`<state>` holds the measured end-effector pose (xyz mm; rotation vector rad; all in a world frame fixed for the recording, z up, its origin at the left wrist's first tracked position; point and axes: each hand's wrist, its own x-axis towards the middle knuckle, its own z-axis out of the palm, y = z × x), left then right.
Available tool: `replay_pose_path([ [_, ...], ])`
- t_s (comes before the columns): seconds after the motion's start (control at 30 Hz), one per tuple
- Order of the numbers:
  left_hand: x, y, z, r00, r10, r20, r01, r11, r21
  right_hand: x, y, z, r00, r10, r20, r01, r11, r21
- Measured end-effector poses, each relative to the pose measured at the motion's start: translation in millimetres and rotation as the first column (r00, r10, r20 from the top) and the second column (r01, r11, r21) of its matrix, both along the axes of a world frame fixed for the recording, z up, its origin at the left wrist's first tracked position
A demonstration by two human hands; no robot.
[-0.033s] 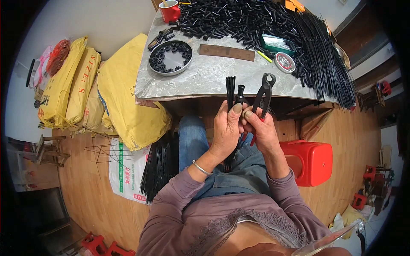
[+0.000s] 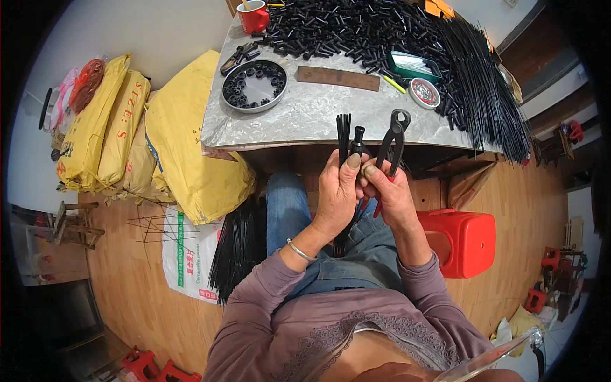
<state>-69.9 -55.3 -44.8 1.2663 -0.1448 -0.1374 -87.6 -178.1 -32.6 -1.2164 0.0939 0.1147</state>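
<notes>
My left hand (image 2: pixel 336 198) is closed around a bundle of thin black rods (image 2: pixel 344 132), their ends standing up above the fingers. A small black tube-shaped part with a flared top (image 2: pixel 358 141) sticks up beside the bundle, between my two hands. My right hand (image 2: pixel 396 198) is wrapped round end-cutting pincers (image 2: pixel 397 135) with a dark metal head and red handles, jaws upward. Both hands meet over my lap, thumbs near each other. Fingers hide the lower end of the tube part, so which hand bears it is unclear.
On the grey table (image 2: pixel 261 132) are a round tin of black pieces (image 2: pixel 225 95), a flat brown strip (image 2: pixel 337 78), a green box (image 2: pixel 414 66), a small white bowl (image 2: pixel 435 105) and a red mug (image 2: pixel 254 19). Black tubes (image 2: pixel 344 28) and long rods (image 2: pixel 490 89) cover its back and right.
</notes>
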Motion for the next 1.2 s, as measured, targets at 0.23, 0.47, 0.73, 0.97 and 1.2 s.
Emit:
replay_pose_path([
  [0.23, 1, -1, -2, 1.0, 0.005, 0.027, -0.005, 1.0, 0.016, 0, 1, -2, 1.0, -0.002, -0.005, 0.002, 1.0, 0.009],
  [0.47, -1, 0, 2, 0.999, 0.018, 0.035, -0.019, 0.999, 0.027, -1, 0, -4, 1.0, -0.004, 0.016, 0.004, 1.0, -0.007],
  [0.73, 0, 0, 0, 0.999, 0.002, 0.037, -0.003, 0.999, 0.035, -4, 8, -1, 0.996, -0.089, 0.031, 0.09, 0.995, -0.05],
  [0.97, -1, 1, 0, 0.998, -0.065, -0.017, 0.063, 0.991, -0.114, 0, -1, 4, 0.996, -0.035, 0.087, 0.049, 0.985, -0.165],
  [1.2, 11, 11, -8, 0.98, -0.151, -0.133, 0.125, 0.974, -0.187, -3, -4, 31, 0.997, 0.082, 0.012, -0.075, 0.952, -0.297],
])
